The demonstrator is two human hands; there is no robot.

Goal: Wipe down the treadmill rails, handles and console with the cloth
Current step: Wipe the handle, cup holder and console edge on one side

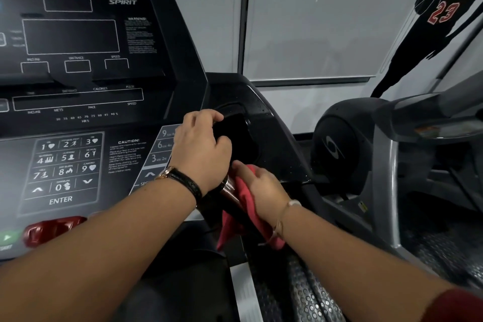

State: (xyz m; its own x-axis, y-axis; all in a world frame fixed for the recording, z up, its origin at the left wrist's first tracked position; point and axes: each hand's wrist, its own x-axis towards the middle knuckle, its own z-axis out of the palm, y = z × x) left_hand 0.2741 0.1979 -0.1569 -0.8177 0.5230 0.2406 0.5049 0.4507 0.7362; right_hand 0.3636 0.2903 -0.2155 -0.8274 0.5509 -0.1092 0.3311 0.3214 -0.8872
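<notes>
The black treadmill console (78,65) fills the left half of the view, with a number keypad (62,167) below its displays. My left hand (201,149), a watch on its wrist, curls its fingers over the rim of the dark side pocket (243,138) at the console's right end. Just below it, my right hand (258,185) presses a red cloth (235,219) around the right handle (231,189). The handle's shiny metal grip sensor shows beside the cloth. The rest of the handle is hidden under the cloth and my hand.
A red stop button (52,230) and a green start button (7,238) sit at the console's lower left. The studded side rail (308,293) runs down below my right arm. Another grey exercise machine (366,154) stands close on the right, with a white wall behind it.
</notes>
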